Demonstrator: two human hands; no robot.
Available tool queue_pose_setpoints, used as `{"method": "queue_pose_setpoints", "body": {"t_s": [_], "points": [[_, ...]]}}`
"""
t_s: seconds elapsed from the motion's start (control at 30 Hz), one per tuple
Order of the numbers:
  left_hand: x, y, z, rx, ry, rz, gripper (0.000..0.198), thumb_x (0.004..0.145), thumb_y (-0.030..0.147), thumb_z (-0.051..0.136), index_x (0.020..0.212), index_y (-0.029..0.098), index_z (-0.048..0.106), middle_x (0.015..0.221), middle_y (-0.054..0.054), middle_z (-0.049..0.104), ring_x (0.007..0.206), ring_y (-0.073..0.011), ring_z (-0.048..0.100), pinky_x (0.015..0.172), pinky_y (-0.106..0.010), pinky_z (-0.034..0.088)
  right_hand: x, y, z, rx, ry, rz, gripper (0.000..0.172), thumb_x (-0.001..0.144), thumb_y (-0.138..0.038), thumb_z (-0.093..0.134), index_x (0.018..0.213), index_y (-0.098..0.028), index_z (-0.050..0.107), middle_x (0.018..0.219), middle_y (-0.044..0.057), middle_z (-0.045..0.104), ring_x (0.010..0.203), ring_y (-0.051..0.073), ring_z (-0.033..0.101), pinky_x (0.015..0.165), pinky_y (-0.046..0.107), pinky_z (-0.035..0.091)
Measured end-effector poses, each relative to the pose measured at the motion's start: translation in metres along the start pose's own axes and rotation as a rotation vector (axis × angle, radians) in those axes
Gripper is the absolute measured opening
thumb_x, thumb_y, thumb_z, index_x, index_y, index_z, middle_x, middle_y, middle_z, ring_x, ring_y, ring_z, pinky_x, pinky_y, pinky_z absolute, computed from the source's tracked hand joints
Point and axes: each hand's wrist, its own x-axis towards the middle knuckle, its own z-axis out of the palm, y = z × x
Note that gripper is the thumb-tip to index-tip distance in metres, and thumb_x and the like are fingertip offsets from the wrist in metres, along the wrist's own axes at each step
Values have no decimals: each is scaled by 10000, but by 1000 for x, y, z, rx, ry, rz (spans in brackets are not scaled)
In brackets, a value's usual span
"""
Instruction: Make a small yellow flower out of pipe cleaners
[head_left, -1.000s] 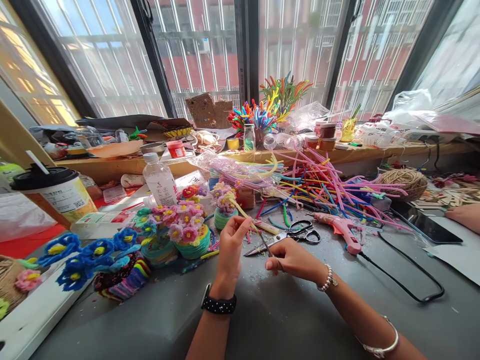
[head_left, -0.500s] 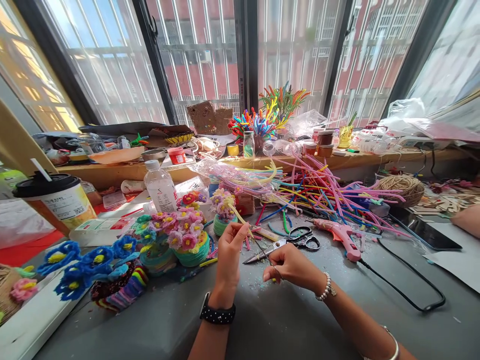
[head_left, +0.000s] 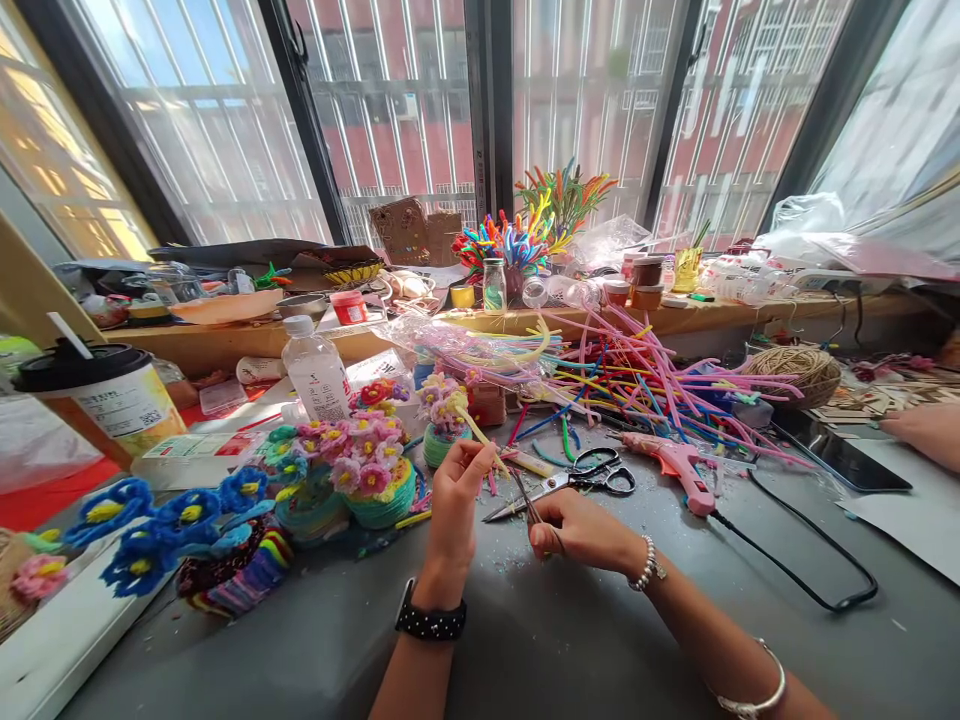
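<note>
My left hand (head_left: 454,503) pinches a yellow pipe cleaner (head_left: 475,432) that slants up to the left toward a small pink and yellow flower head. My right hand (head_left: 576,527) is closed on the bare thin wire end of the same pipe cleaner, low and to the right. Both hands hover just above the grey table (head_left: 570,640). Scissors (head_left: 574,481) lie right behind my hands. A pink glue gun (head_left: 675,466) with a black cord lies further right.
Finished pipe-cleaner flower pots (head_left: 360,465) and blue flowers (head_left: 165,520) crowd the left. A heap of loose pipe cleaners (head_left: 645,380), a twine ball (head_left: 796,372) and a phone (head_left: 844,455) lie to the right. Another person's hand (head_left: 926,432) rests at the right edge. A water bottle (head_left: 315,370) and cup (head_left: 101,395) stand at left.
My right hand has slid a little left along the wire, closer to my left hand. The view has shifted slightly. Nothing on the table has moved.
</note>
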Motion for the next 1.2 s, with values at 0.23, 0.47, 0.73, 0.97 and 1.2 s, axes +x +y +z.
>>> {"method": "queue_pose_setpoints", "body": {"t_s": [0.23, 0.47, 0.73, 0.97, 1.2], "points": [[-2, 2, 3, 46, -85, -28, 125, 646, 248, 586, 612, 163, 502, 584, 47, 451, 588, -73, 391, 597, -183, 322, -1, -2, 0, -5, -29, -14, 642, 560, -750, 356, 488, -122, 472, 444, -36, 388, 440, 60, 310, 400, 188, 202], [-2, 3, 2, 4, -56, -32, 138, 629, 250, 598, 605, 162, 494, 591, 42, 449, 587, -76, 403, 600, -188, 330, 1, -1, 5, 82, 32, 20, 606, 555, -717, 427, 448, -122, 466, 401, -35, 402, 402, 53, 327, 378, 184, 199], [0, 0, 1, -28, -21, -30, 109, 632, 220, 599, 629, 159, 510, 623, 42, 454, 615, -69, 403, 623, -180, 332, 5, -1, 7, 77, 148, 59, 543, 522, -643, 552, 370, -151, 377, 360, -27, 419, 373, 58, 337, 365, 187, 206], [0, 1, 1, -51, 23, -23, 118, 606, 230, 616, 606, 155, 525, 606, 47, 466, 602, -67, 412, 627, -183, 337, 5, -1, 9, 78, 206, 57, 540, 494, -623, 588, 356, -167, 334, 345, -28, 405, 360, 60, 324, 363, 195, 207], [-1, 1, 2, -30, 28, 8, 122, 620, 255, 600, 607, 162, 522, 601, 39, 449, 589, -76, 405, 606, -189, 345, 5, 0, 8, 84, 154, 38, 557, 502, -669, 538, 370, -153, 376, 362, -21, 421, 368, 60, 329, 365, 190, 209]]}}
